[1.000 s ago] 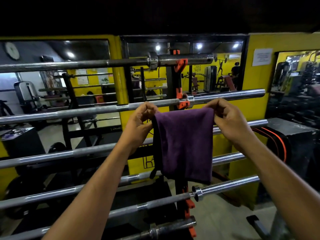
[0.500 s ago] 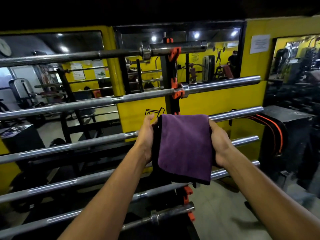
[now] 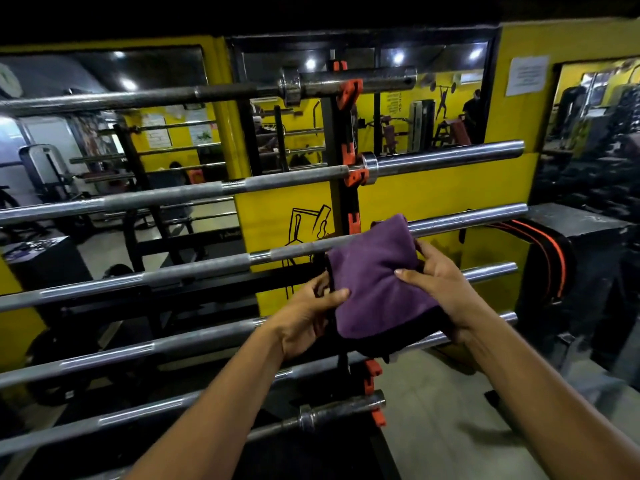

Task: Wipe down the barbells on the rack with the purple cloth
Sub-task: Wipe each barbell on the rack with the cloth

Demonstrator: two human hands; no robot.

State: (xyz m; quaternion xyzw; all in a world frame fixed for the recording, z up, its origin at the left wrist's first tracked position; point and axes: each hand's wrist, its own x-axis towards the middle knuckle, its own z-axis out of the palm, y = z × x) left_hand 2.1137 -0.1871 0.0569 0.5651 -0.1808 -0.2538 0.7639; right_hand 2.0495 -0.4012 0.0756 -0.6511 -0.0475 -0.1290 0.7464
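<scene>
Forearms reach forward from the bottom edge of the view, both hands meeting on a purple cloth (image 3: 377,282) held in front of the rack (image 3: 341,206). The left hand (image 3: 304,317) grips the cloth's left edge, thumb curled over the top and fingers tucked beneath. The right hand (image 3: 440,282) grips the right side, thumb pressed onto the upper face, fingers wrapped behind. The cloth looks folded into a thick pad, a dark underside showing along its lower edge.

Judging by the fold, the step in hand seems to be readying the cloth, with wiping not yet begun. The next move would call for draping or clamping the pad around a bar and sliding it along the steel.

Just behind the cloth, the middle barbell (image 3: 207,268) runs across the rack; the cloth's top edge overlaps it, though contact cannot be confirmed. More barbells lie above and below, resting on orange hooks (image 3: 356,176) near the rack's right upright. Farther back stands a yellow wall (image 3: 446,192) with mirrors (image 3: 104,133) reflecting gym machines.
</scene>
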